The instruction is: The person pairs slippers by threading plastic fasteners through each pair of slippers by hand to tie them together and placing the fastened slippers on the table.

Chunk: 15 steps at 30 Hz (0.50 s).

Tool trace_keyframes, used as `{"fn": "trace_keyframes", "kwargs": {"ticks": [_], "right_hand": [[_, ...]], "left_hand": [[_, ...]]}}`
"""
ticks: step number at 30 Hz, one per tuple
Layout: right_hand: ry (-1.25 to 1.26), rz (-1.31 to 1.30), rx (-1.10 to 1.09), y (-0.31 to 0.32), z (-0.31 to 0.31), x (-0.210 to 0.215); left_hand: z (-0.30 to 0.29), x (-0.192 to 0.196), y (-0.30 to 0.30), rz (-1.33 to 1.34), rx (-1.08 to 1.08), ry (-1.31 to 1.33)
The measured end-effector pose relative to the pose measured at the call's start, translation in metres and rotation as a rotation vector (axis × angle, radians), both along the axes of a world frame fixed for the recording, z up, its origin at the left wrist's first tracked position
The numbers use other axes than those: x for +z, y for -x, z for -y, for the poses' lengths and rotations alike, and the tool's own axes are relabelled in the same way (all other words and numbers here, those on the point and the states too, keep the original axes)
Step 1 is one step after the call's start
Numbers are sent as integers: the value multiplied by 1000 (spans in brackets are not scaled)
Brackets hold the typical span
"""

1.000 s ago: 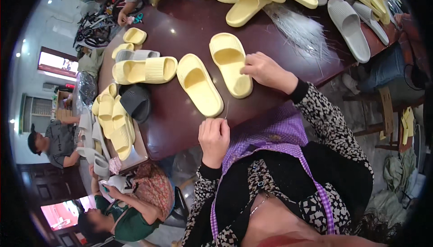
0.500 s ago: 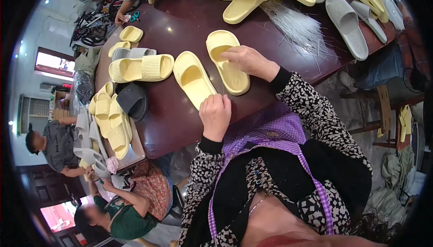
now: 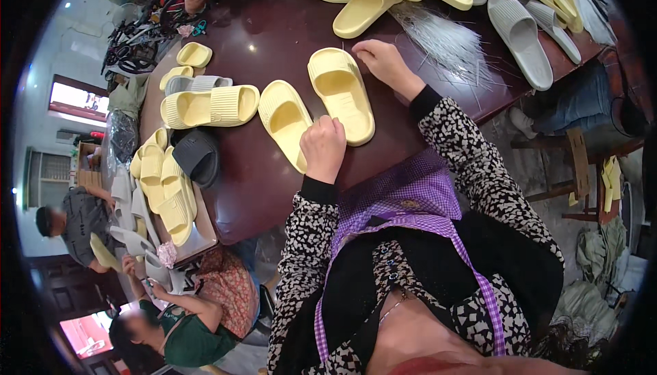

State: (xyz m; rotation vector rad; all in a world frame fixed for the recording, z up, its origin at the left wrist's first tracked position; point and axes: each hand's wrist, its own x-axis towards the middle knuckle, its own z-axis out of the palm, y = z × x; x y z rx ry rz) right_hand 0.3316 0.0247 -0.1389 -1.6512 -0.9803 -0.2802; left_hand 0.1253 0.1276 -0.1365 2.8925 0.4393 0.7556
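Two yellow slippers (image 3: 352, 108) lie mid-frame, where a careless nudge from the curled left hand (image 3: 323, 148) or bent right hand (image 3: 383, 64), both grips unclear, could knock the pair askew.

Long black-and-white patterned fabric sleeves (image 3: 472, 149) end in plain black cuffs (image 3: 426, 103), while a purple-and-white checked cloth apron (image 3: 410, 194) (its narrow straps (image 3: 320, 327) share the check) covers a black top (image 3: 493, 252) beneath a thin silvery necklace (image 3: 391, 313).
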Motion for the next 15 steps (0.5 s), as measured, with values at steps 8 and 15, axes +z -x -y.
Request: {"fn": "trace_keyframes", "kwargs": {"ticks": [8, 15], "right_hand": [[442, -19, -205, -31, -23, -26], [465, -111, -110, -50, -16, -53]], "left_hand": [[10, -12, 6, 125, -71, -84], [7, -22, 11, 129, -261, -16]]}}
